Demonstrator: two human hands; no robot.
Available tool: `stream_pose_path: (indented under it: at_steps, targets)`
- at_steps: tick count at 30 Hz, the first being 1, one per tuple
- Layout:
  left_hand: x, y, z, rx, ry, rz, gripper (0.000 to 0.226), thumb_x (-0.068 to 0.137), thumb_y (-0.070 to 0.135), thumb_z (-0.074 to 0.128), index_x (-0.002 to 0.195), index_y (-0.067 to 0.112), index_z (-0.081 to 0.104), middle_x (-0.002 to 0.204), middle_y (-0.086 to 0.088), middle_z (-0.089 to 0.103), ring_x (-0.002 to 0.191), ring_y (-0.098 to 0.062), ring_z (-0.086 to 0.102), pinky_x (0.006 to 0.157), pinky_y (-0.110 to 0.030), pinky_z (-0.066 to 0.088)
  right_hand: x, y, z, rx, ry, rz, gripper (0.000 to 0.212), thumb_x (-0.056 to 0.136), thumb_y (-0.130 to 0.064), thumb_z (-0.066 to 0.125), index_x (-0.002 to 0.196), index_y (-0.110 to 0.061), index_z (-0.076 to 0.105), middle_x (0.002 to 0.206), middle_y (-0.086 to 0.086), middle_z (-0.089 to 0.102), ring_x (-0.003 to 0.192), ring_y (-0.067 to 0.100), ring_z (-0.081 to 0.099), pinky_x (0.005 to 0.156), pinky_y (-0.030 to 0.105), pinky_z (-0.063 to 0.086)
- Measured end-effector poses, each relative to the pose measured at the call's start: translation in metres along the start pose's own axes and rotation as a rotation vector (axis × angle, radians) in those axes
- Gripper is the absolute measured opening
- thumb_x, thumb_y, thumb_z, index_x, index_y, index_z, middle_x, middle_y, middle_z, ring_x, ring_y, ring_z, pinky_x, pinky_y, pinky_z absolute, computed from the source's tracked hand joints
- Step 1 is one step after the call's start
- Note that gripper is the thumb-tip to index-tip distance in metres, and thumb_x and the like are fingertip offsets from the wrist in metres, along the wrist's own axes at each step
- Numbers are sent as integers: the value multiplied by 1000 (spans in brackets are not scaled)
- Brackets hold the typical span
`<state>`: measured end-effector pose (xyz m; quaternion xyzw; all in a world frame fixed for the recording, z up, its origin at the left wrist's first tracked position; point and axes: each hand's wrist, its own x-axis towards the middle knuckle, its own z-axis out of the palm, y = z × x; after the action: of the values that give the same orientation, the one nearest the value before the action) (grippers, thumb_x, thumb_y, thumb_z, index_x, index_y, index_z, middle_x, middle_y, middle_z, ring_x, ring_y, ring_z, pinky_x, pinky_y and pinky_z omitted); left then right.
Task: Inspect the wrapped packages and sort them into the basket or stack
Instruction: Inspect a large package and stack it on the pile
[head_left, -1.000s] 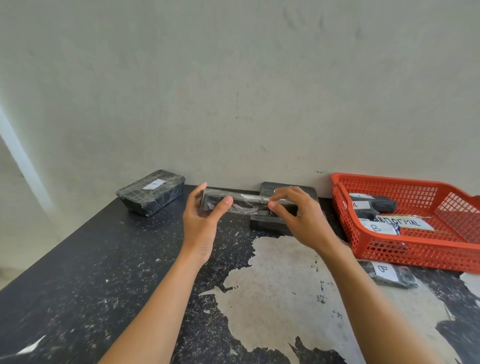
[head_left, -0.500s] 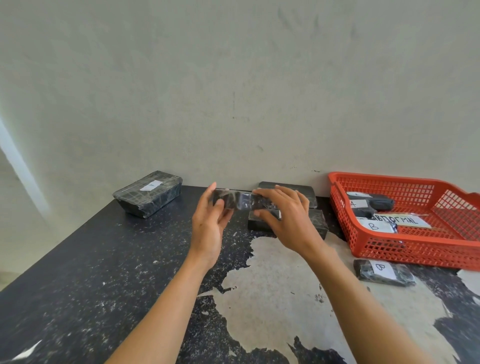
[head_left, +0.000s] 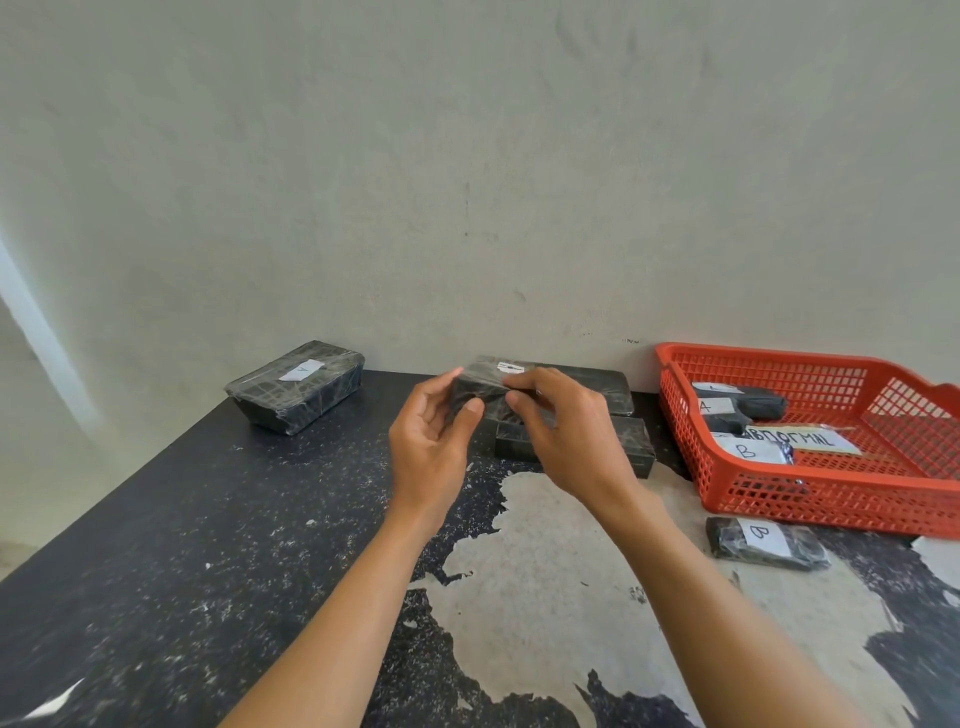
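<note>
Head view: wrapped package (head_left: 479, 387) (label (head_left: 510, 367) up) pinched between left hand (head_left: 431, 441) and right hand (head_left: 566, 441)

Left hand (head_left: 431, 441) and right hand (head_left: 566, 441) were bare. Left forearm (head_left: 353, 597) and right forearm (head_left: 701, 587) were uncovered all the way to the lower frame edge. Both forearms looked slender. Left thumbnail (head_left: 474, 408) was short and plain.

Orange basket (head_left: 769, 491), right end beyond frame edge
</note>
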<state>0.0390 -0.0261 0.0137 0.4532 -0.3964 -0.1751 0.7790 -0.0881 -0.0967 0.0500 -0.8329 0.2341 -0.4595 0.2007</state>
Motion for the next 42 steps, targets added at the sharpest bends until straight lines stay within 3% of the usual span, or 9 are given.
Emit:
stream_pose_path:
  at_steps: [6,12,17,21,23,27,31,36,42]
  targets:
    - [-1,-6,2,119,39,41,27,92,1,64,116,13,63,119,-5,69,112,-13,66,97,-28,53,-2,5,2,-45,22,-20,16,96,-8,59,108,-8,70,94,2,71,83,10,63,74,17,48]
    - [-8,-9,9,153,58,118,23,92,-4,62,108,12,65,114,3,68,114,-7,65,96,-22,52,-8,0,10,-82,-217,-31,48,92,-10,59,138,-17,50,126,0,59,111,6,52,102,29,40]
    - [-18,-12,18,176,-21,160,23,90,-2,65,101,17,70,111,-3,71,113,-14,67,95,-27,54,-10,9,16,-12,-132,30,49,83,-3,66,128,-20,55,119,-1,58,102,13,59,84,31,51]
    - [-12,-4,11,207,60,129,17,94,8,62,107,18,67,115,-3,67,111,-8,64,97,-31,53,-9,17,10,-157,-58,-7,46,82,-13,72,125,-25,58,116,-12,64,111,5,52,109,28,25]
    - [-3,-7,2,283,119,101,25,94,17,64,117,26,60,133,1,55,125,-6,52,107,-35,46,-9,16,5,-126,-66,-10,46,84,-12,72,124,-30,58,118,-21,59,111,2,50,105,22,21]
    - [11,-4,-19,347,150,-93,77,87,38,70,150,33,26,162,9,15,148,-10,20,120,-42,27,-14,13,-4,99,-114,24,48,85,-4,72,122,-31,57,125,-20,61,114,1,56,94,21,47]
    - [11,4,-25,259,54,-169,102,81,32,78,156,34,8,164,5,15,146,-12,25,118,-38,31,-24,14,-13,118,-105,60,51,84,-2,72,125,-27,56,117,-15,64,109,1,58,89,14,47]
    - [1,5,-24,277,40,-170,120,65,34,88,156,28,11,156,2,25,132,-8,40,103,-21,38,-41,16,-26,11,-122,92,57,80,0,69,130,-25,54,123,-11,56,108,4,55,86,12,44]
    - [-23,2,-21,342,-23,-80,97,54,37,96,135,23,45,138,-1,45,123,-8,55,106,-32,47,-71,17,-47,-66,-184,154,56,84,-33,75,134,-26,51,125,-15,50,109,0,51,93,19,46]
